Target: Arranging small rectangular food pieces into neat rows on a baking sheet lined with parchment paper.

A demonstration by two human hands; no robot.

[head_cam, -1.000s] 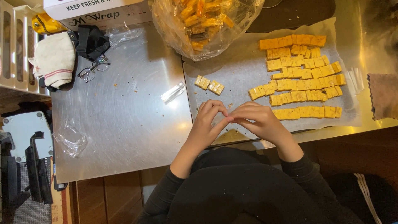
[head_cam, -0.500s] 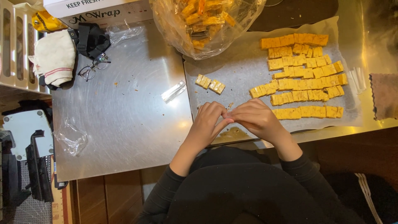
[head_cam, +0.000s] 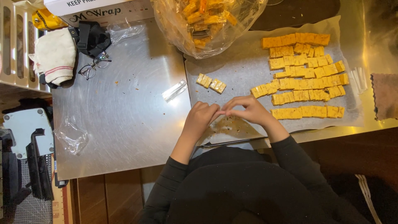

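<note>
My left hand (head_cam: pixel 201 120) and my right hand (head_cam: pixel 248 110) meet fingertip to fingertip low over the near edge of a pale sheet (head_cam: pixel 232 70). Their fingers are curled inward, and whatever lies between them is hidden. Crumbs dot the sheet just under the hands. To the right of my right hand, several rows of orange-yellow square pieces (head_cam: pixel 304 74) lie on the sheet. Two small wrapped pieces (head_cam: pixel 211 83) rest apart from the rows, just beyond my left hand.
A clear bag of orange pieces (head_cam: pixel 207 20) stands at the far edge of the steel table (head_cam: pixel 124 116). A small clear wrapper (head_cam: pixel 174 90), glasses (head_cam: pixel 94 66), a white cloth (head_cam: pixel 56 56), crumpled plastic (head_cam: pixel 72 135) and a cardboard box (head_cam: pixel 103 10) lie left. A brown cloth (head_cam: pixel 385 95) sits far right.
Both hands stay pressed together in nearly the same spot, with only small finger movements. The pieces on the sheet have not moved.
</note>
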